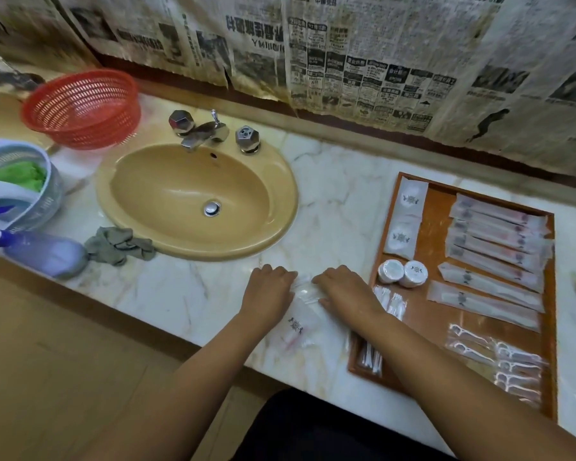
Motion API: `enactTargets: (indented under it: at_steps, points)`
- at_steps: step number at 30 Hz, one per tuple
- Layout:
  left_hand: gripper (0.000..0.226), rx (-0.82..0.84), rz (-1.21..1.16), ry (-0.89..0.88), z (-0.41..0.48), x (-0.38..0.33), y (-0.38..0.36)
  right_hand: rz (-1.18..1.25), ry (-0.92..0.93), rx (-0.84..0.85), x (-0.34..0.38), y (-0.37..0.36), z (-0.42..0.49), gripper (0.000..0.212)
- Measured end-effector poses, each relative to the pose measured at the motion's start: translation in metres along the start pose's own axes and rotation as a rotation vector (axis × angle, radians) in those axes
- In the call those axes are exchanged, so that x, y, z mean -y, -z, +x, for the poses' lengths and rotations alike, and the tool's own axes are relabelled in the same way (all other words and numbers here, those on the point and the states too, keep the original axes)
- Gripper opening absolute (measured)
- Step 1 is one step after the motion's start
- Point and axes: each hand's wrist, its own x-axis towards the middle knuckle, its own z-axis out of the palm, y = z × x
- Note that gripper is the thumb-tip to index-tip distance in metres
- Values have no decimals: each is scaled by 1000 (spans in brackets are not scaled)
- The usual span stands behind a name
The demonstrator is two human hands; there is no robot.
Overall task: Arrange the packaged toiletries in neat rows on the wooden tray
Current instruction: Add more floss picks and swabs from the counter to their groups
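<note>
Left hand (268,287) and right hand (343,289) lay on the far end of the clear packet (300,322); couldn't tell pinch from press. Packet sat on the counter (330,201), wooden tray (434,207) just right of the grip. Risk: slick film could slip, and the right forearm could scuff the cotton swabs (394,302).

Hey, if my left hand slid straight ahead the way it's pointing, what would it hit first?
Probably nothing soon: the left hand points over bare marble counter between sink and wooden tray, toward the newspapered wall. Depth unclear.
</note>
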Motion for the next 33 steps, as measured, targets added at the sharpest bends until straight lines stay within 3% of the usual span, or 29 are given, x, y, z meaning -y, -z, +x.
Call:
enactTargets:
  at_steps: [7, 10, 13, 16, 19, 24, 33]
  points:
    - [24, -57, -68, -32, 3, 8, -2, -113, -38, 0, 3, -8, -2, 20]
    - [25, -85, -383, 44, -4, 8, 4, -27, -71, -36, 4, -3, -9, 14]
    - [15, 3, -810, 252, -9, 4, 17, 164, -185, -108, 7, 10, -19, 11]
    - [17, 42, -1048, 348, -11, 2, 24, 335, -256, -108, 5, 14, -29, 9]
    - [25, 16, -1120, 405, -14, 1, 30, 298, -255, -52, 5, 10, -31, 11]
    - [31, -4, -1203, 458, -21, 2, 33, 152, -195, 64, 13, 3, -24, 41]
    - [28, -37, -1252, 487, -35, 8, 30, 106, -194, 16, 19, -3, -17, 18]
